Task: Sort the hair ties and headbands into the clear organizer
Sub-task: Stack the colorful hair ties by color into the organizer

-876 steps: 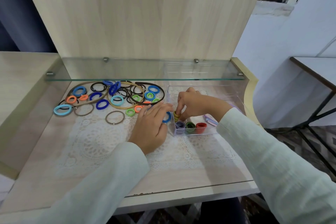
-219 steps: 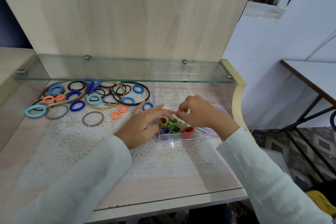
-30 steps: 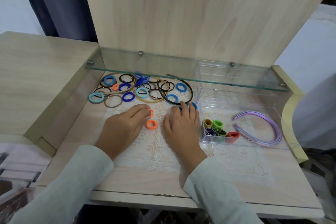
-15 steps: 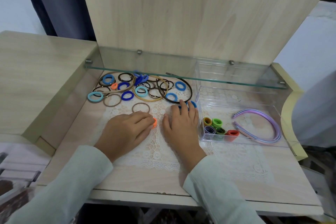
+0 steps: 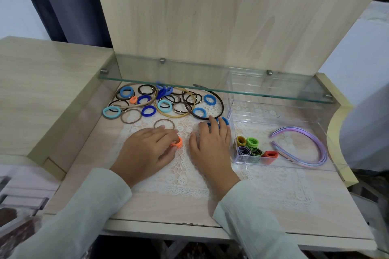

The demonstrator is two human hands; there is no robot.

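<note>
While the sort is running, desk (image 5: 189, 212): is carrying everything, wood top with a glass shelf over the back
lace mat (image 5: 185, 181): is lying under both hands; open weave is likely snagging ties, so lifting is beating dragging
clear organizer (image 5: 294, 111): is sitting at the right of the mat, just beside the right hand; most of it is showing bare
loose pile (image 5: 168, 103): is waiting at the back left under the shelf, ties and big hoops overlapping, well apart from the organizer
purple headbands (image 5: 322, 151): are lying inside the organizer, right part
rolled ties (image 5: 251, 148): are standing packed in the front-left compartment, coloured rolls touching
left hand (image 5: 149, 151): is resting on the mat, fingertips curling round and pinching the orange hair tie
right hand (image 5: 212, 147): is lying flat, fingers straight, tips pressing the blue hair tie, gripping nothing
orange hair tie (image 5: 177, 143): is sitting between the hands; rolling it tight before crossing over is looking wise
blue hair tie (image 5: 223, 121): is half hidden under fingertips, near the organizer's left wall
</note>
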